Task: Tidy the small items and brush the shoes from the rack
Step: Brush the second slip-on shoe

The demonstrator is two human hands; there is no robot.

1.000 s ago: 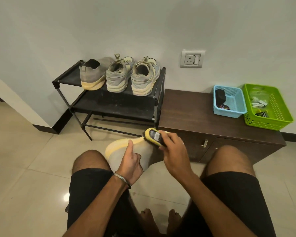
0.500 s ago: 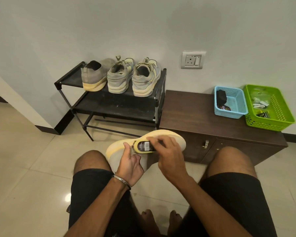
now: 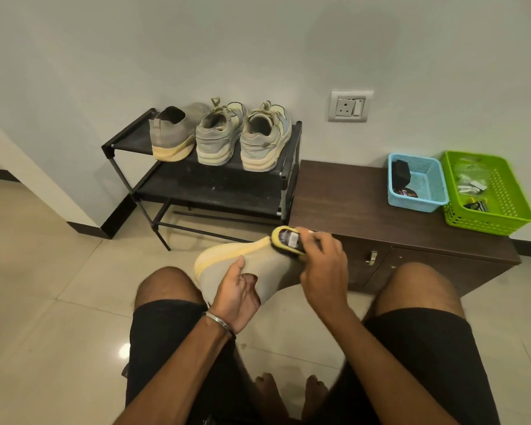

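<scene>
Gripping a grey yellow-soled shoe (image 3: 258, 265) over the lap, left hand (image 3: 238, 294) curls into its opening; right hand (image 3: 324, 268) clasps a yellow brush (image 3: 285, 240) pressed to the toe end. Beyond: rack (image 3: 215, 191) with three shoes (image 3: 215, 133) on top, desk (image 3: 365, 207) carrying blue basket (image 3: 423, 204) beside green basket (image 3: 515, 197).

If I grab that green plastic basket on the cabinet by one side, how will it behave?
The green plastic lattice basket is probably light and a bit flexible, since its walls are thin openwork. The small loose items inside would likely slide toward the lower side if it tilts. It sits near the edge of the dark wooden cabinet, so a push might send it off.
</scene>
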